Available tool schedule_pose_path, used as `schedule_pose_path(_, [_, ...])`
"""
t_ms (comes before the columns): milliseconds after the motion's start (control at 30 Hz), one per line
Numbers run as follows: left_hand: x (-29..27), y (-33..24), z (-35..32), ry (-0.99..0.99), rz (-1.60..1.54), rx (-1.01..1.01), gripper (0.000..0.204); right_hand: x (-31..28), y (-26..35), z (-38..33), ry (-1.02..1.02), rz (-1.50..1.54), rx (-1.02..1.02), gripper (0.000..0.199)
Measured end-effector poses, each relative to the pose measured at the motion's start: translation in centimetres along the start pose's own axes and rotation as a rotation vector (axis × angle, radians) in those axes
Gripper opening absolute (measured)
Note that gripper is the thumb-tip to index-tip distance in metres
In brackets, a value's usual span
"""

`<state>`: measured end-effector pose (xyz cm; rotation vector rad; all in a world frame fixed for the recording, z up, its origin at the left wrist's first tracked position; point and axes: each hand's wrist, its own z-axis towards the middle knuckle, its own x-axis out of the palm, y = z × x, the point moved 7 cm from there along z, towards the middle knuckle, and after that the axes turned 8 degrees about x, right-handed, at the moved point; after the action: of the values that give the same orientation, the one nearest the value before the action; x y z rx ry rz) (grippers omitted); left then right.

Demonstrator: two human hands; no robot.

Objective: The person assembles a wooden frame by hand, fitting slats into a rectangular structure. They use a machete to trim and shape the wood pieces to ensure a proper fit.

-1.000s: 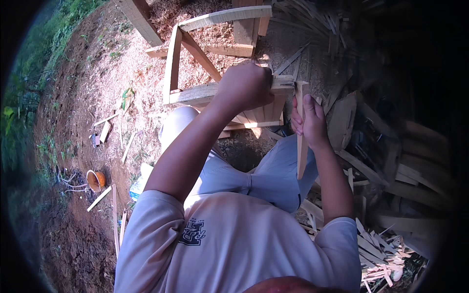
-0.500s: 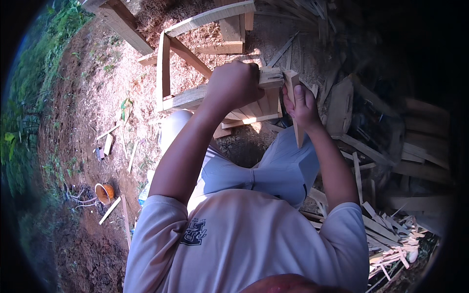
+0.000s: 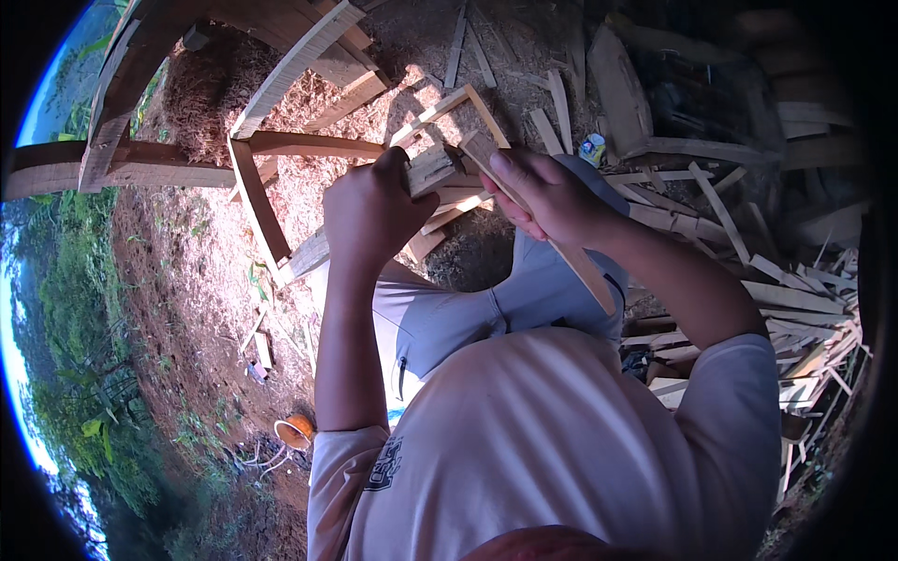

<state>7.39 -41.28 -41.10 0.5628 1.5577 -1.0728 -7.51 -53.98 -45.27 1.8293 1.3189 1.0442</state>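
My left hand [image 3: 374,210] is closed around a rough wooden beam [image 3: 307,254], near its end. This beam is one side of a pale wooden frame [image 3: 257,201], whose curved far rail [image 3: 297,65] reaches away to the upper left. My right hand [image 3: 557,198] grips a flat, tapering wooden slat [image 3: 582,276]. The slat slants from the beam's end down toward my right thigh. Its upper end is close beside the beam's end; I cannot tell whether they touch. Fingers partly cover both pieces.
Wood offcuts [image 3: 720,210] and a pile of thin scraps [image 3: 814,309] lie to the right. Several heavier beams [image 3: 122,164] stand at upper left over shavings. An orange bowl-like container [image 3: 296,431] lies on the dirt at lower left, near green plants [image 3: 84,374].
The whole view has swung round. The slat in my right hand has gone from nearly upright to a clear slant. My left hand still grips the beam.
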Motion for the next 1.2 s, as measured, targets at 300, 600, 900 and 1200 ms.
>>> schedule_pose_path(300, [0.0,-1.7,-0.9,-0.028,0.048,0.127,0.036,2.5,-1.8,-2.5,0.045,0.282,0.208,0.059])
schedule_pose_path(600, [0.6,-2.9,-2.1,-0.027,0.084,0.139,0.041,-0.1,-0.5,-3.5,-0.001,-0.074,0.055,0.058])
schedule_pose_path(900, [0.9,-3.0,-2.7,0.060,0.035,0.043,0.041,0.1,-0.4,-4.4,0.092,0.018,0.240,0.059])
schedule_pose_path(1200, [-0.9,0.8,-1.7,0.026,0.062,-0.103,0.038,-1.8,-1.9,-6.7,-0.260,0.362,0.012,0.064])
